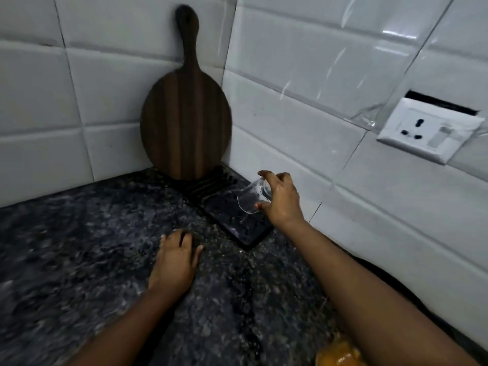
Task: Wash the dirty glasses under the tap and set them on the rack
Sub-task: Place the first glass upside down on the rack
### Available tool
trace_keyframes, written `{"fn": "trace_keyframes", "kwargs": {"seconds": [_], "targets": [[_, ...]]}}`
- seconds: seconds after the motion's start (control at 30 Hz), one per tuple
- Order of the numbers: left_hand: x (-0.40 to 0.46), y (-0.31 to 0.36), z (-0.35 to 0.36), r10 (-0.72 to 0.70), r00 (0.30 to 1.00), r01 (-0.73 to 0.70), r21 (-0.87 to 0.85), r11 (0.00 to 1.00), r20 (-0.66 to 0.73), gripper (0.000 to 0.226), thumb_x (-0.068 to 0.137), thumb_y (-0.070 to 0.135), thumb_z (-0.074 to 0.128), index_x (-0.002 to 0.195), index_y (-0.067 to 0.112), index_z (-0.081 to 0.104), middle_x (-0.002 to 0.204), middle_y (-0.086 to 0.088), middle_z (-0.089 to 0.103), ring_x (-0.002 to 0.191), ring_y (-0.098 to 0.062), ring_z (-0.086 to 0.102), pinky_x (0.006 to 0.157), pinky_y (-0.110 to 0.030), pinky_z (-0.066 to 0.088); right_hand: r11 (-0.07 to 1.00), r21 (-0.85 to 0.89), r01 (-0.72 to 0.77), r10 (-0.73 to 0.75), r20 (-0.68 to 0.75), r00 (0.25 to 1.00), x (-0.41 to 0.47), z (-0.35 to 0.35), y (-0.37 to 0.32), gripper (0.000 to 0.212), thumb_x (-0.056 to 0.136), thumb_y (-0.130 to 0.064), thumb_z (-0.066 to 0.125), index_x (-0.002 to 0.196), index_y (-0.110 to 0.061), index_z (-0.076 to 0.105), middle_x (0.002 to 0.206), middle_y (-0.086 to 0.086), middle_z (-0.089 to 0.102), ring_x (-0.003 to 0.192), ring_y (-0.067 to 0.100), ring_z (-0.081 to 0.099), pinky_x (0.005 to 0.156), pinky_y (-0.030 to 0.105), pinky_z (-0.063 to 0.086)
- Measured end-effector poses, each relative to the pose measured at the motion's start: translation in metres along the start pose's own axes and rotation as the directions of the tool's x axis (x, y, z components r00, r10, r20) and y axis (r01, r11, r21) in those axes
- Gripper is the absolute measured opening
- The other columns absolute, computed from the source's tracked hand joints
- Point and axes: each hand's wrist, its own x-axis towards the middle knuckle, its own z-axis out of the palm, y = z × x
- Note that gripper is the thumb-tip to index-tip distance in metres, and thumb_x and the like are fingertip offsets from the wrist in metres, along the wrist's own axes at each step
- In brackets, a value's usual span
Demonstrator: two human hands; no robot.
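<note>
The person's right hand (281, 198) grips a small clear drinking glass (253, 196), fingers over its top side and thumb beneath, tilted with its mouth facing down and left. The glass hangs just above the flat black ribbed drying rack (237, 223), which lies in the corner of the dark speckled granite counter (79, 247). The left hand (175, 258) rests palm-down on the counter, fingers spread, holding nothing. A round dark wooden chopping board with a handle (186, 120) stands on the rack's far end, leaning against the white tiled wall (303, 62)
</note>
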Motion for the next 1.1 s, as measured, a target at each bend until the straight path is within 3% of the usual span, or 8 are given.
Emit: {"fn": "trace_keyframes", "kwargs": {"seconds": [0.13, 0.4, 0.67, 0.83, 0.93, 1.1], "targets": [[-0.001, -0.001, 0.003, 0.013, 1.0, -0.013, 0.012, 1.0, -0.01, 0.037, 0.093, 0.034, 0.047, 0.115, 0.006, 0.056, 0.128, -0.015, 0.052, 0.12, -0.031, 0.049, 0.115, -0.047, 0.026, 0.998, -0.013, -0.068, 0.068, 0.056, 0.996, 0.04, 0.034, -0.004, 0.079, 0.073, -0.006, 0.075, 0.141, -0.025, 0.039, 0.129, 0.013, 0.042, 0.117, 0.031, 0.046, 0.102, 0.031, 0.036], [-0.002, -0.001, 0.004, 0.01, 0.999, -0.008, 0.035, 0.999, -0.047, 0.031, 0.091, 0.033, 0.052, 0.11, 0.008, 0.058, 0.124, -0.015, 0.056, 0.123, -0.031, 0.05, 0.112, -0.047, 0.029, 0.993, -0.115, -0.032, 0.041, 0.08, 0.996, 0.074, 0.058, -0.006, 0.073, 0.077, -0.014, 0.074, 0.14, -0.023, 0.039, 0.125, 0.013, 0.048, 0.114, 0.032, 0.046, 0.097, 0.031, 0.038], [-0.003, -0.002, 0.004, 0.017, 0.999, -0.016, 0.04, 0.999, -0.037, 0.031, 0.091, 0.032, 0.052, 0.109, 0.007, 0.057, 0.126, -0.018, 0.054, 0.121, -0.034, 0.051, 0.11, -0.045, 0.034, 0.993, -0.062, -0.098, 0.101, 0.056, 0.993, 0.085, 0.057, -0.016, 0.075, 0.077, -0.01, 0.073, 0.141, -0.024, 0.036, 0.124, 0.013, 0.045, 0.114, 0.03, 0.046, 0.098, 0.031, 0.038], [-0.003, -0.001, 0.004, 0.009, 1.0, -0.009, 0.017, 1.0, -0.006, 0.036, 0.093, 0.035, 0.046, 0.116, 0.008, 0.054, 0.132, -0.017, 0.049, 0.126, -0.033, 0.046, 0.112, -0.043, 0.031, 0.987, -0.034, -0.16, 0.161, 0.028, 0.987, 0.082, 0.065, -0.014, 0.048, 0.085, -0.006, 0.062, 0.132, -0.013, 0.051, 0.143, 0.019, 0.039, 0.124, 0.034, 0.045, 0.101, 0.029, 0.036], [-0.004, -0.001, 0.002, 0.017, 1.0, -0.017, 0.011, 1.0, -0.019, 0.036, 0.094, 0.034, 0.045, 0.115, 0.007, 0.054, 0.132, -0.018, 0.049, 0.125, -0.034, 0.046, 0.113, -0.043, 0.029, 0.987, -0.075, -0.139, 0.139, -0.008, 0.99, 0.073, 0.056, -0.017, 0.031, 0.085, -0.002, 0.059, 0.116, -0.007, 0.061, 0.127, 0.017, 0.055, 0.112, 0.033, 0.053, 0.091, 0.031, 0.04], [-0.002, -0.002, 0.001, 0.038, 0.999, -0.038, -0.015, 0.999, -0.015, 0.035, 0.095, 0.031, 0.042, 0.112, 0.004, 0.055, 0.133, -0.019, 0.048, 0.129, -0.036, 0.041, 0.116, -0.044, 0.024, 0.995, -0.002, -0.099, 0.099, 0.03, 0.995, 0.024, 0.034, -0.024, 0.018, 0.086, -0.003, 0.053, 0.101, 0.003, 0.06, 0.108, 0.024, 0.064, 0.102, 0.038, 0.058, 0.082, 0.036, 0.045]]}}
